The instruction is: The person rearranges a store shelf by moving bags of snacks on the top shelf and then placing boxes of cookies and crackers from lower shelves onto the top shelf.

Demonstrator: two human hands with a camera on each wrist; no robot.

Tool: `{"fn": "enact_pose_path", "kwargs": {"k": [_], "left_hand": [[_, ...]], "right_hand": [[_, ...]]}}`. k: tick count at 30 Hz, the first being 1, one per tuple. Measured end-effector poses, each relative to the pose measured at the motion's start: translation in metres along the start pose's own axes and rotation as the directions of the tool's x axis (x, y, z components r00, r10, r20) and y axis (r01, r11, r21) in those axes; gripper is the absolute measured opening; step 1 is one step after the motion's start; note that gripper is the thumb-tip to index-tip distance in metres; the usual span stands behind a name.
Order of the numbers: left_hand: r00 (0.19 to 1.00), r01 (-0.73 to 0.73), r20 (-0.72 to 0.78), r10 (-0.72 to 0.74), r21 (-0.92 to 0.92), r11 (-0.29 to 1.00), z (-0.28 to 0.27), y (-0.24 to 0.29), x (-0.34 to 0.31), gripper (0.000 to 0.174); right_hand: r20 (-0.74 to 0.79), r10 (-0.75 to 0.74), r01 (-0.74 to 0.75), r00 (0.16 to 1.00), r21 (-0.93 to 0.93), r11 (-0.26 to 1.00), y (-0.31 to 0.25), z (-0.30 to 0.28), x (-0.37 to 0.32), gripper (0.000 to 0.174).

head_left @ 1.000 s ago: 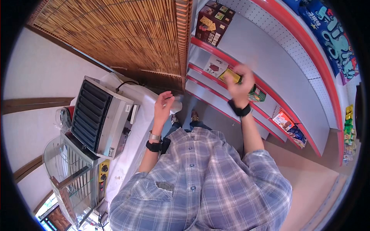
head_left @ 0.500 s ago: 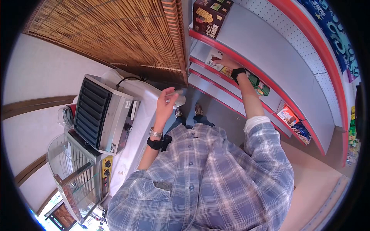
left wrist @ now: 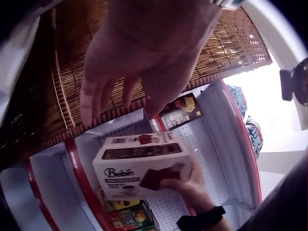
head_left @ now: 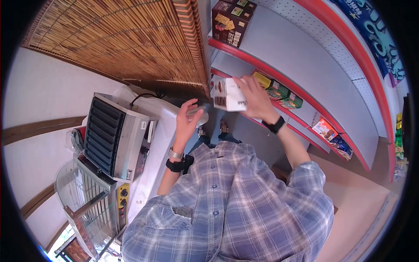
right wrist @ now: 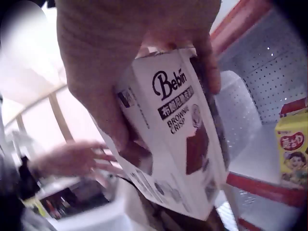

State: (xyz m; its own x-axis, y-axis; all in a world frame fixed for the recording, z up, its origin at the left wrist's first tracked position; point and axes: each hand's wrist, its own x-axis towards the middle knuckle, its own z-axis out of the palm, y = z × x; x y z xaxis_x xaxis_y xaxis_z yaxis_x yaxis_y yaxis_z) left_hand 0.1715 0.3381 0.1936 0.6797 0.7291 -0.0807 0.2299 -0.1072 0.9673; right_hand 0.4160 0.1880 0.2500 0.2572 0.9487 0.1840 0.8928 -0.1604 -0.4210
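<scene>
My right hand (head_left: 256, 98) grips a white "Bebin" brownie crisp box (head_left: 229, 94) away from the shelf. In the right wrist view the thumb and fingers of that hand (right wrist: 139, 62) clasp the box (right wrist: 180, 139) on opposite sides. The left wrist view shows the box (left wrist: 142, 166) beyond my left hand (left wrist: 144, 53), with the right hand (left wrist: 195, 185) at its far end. My left hand (head_left: 187, 121) hangs with its fingers loosely bent, holding nothing, to the left of the box and apart from it.
Yellow (head_left: 262, 80) and green boxes (head_left: 290, 101) stand on the red-edged shelf (head_left: 244, 56). A dark cracker box (head_left: 231, 22) sits on the upper shelf. At left, a roller grill (head_left: 107, 135) and glass case (head_left: 94, 187) stand by the white-covered table (head_left: 163, 111); a bamboo blind (head_left: 118, 39) hangs above.
My right hand reached into the shelf, took hold of the white box and has drawn it out towards the left hand. The left hand has barely moved.
</scene>
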Motion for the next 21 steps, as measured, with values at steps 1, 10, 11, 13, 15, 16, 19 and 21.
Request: {"fn": "enact_pose_path", "kwargs": {"k": [1, 10, 11, 13, 15, 16, 19, 21], "left_hand": [[0.999, 0.039, 0.033, -0.038, -0.027, 0.999, 0.001, -0.002, 0.002, 0.044], [0.996, -0.021, 0.085, 0.033, -0.133, 0.991, 0.018, -0.004, 0.013, 0.040], [0.995, -0.040, 0.084, 0.054, -0.165, 0.986, 0.018, -0.004, 0.012, 0.040], [0.994, -0.038, 0.091, 0.054, -0.168, 0.985, 0.018, -0.004, 0.012, 0.040], [0.994, -0.039, 0.095, 0.056, -0.172, 0.984, 0.017, -0.004, 0.012, 0.041], [0.994, -0.034, 0.101, 0.051, -0.165, 0.986, 0.016, -0.003, 0.012, 0.041], [0.994, -0.032, 0.095, 0.048, -0.159, 0.987, 0.011, -0.003, 0.010, 0.041], [0.996, -0.034, 0.082, 0.047, -0.160, 0.987, 0.007, -0.006, 0.008, 0.040]], "right_hand": [[0.033, -0.001, -0.002, 0.999, 0.082, 0.997, -0.010, -0.016, -0.004, 0.099], [-0.406, 0.120, -0.118, 0.906, 0.031, 0.993, -0.018, -0.188, -0.007, 0.102], [-0.417, 0.199, -0.231, 0.887, -0.026, 0.973, -0.015, -0.196, -0.001, 0.100], [-0.447, 0.160, -0.244, 0.880, -0.138, 0.960, 0.013, -0.195, 0.017, 0.099], [-0.473, 0.114, -0.257, 0.874, -0.248, 0.934, 0.035, -0.190, 0.040, 0.098], [-0.441, 0.119, -0.263, 0.890, -0.280, 0.923, 0.042, -0.186, 0.054, 0.098], [-0.354, 0.110, -0.231, 0.929, -0.321, 0.918, 0.050, -0.174, 0.083, 0.099], [-0.242, 0.116, -0.191, 0.963, -0.316, 0.929, 0.046, -0.170, 0.098, 0.099]]}}
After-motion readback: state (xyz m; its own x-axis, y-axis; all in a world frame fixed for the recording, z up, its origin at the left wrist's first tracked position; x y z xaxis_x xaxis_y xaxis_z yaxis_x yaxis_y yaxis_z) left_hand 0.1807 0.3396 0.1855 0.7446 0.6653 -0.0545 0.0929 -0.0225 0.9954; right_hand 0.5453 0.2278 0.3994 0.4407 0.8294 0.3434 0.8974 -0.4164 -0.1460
